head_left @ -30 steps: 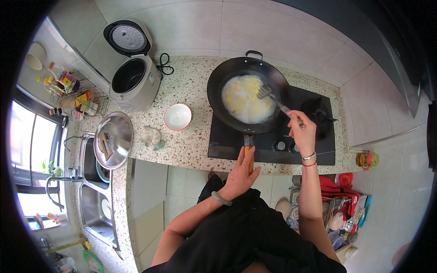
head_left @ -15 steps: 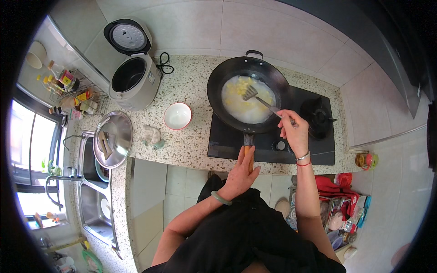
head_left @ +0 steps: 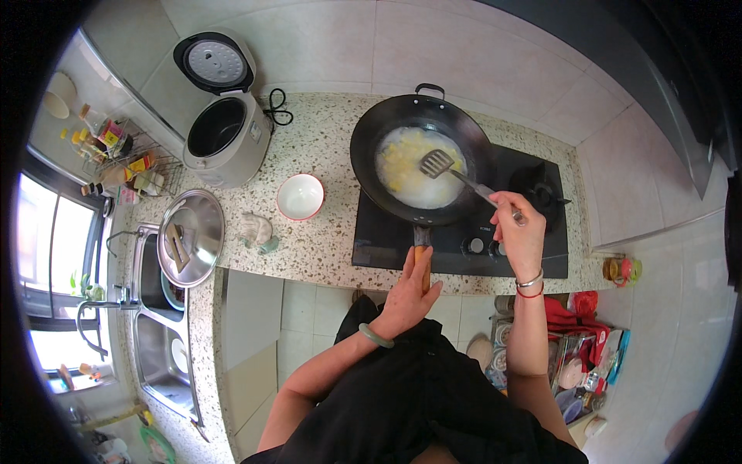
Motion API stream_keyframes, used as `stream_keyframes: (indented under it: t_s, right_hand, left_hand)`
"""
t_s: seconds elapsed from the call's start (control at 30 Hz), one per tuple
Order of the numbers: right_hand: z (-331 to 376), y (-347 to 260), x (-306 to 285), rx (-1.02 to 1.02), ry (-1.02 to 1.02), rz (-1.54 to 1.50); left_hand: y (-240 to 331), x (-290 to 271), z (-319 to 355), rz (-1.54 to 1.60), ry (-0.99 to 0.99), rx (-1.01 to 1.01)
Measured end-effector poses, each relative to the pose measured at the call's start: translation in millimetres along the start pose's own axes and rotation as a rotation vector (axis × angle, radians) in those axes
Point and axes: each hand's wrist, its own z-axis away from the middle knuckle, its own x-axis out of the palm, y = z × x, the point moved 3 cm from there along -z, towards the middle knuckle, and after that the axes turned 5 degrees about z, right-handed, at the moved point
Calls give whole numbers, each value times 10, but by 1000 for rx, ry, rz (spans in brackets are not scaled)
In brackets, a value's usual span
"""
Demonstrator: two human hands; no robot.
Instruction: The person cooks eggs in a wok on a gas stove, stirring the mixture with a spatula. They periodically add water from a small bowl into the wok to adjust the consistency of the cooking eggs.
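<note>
Black round metal wok sits directly ahead of the left hand, on a flat black glass hob set in a pale stone countertop with brown speckles; smooth pale wall tiles rise beyond both hands, and a bright dark-framed window stands far to the left of them.

The left hand is partly curled, its fingers and thumb to either side of the wok's straight brown wooden handle; the right hand is closed around the thin shaft of a grey slotted spatula, whose flat head lies ahead and to the left of that hand, over soft yellow pieces in cloudy whitish liquid.

Left of the left hand and farther ahead is a white round bowl with a red rim; farther left lies a shiny domed metal lid, with an open white rice cooker beyond it.
</note>
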Motion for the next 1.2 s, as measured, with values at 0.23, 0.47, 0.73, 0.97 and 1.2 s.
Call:
stream_keyframes:
  t_s: [0.23, 0.47, 0.73, 0.97, 1.2]
  right_hand:
    - [-24, 44, 46, 52, -22, -191]
    - [-66, 46, 181, 3, -66, -112]
    - [-92, -19, 201, -105, -128, -13]
    - [-77, -90, 210, -157, -126, 25]
    - [-77, -149, 192, -230, -123, 114]
  left_hand:
    - [7, -1, -1, 18, -3, 0]
    - [-6, 1, 5, 17, 13, 25]
    - [22, -16, 2, 22, -8, -32]
    - [3, -8, 4, 20, 0, -7]
    - [20, -23, 9, 20, -5, -7]
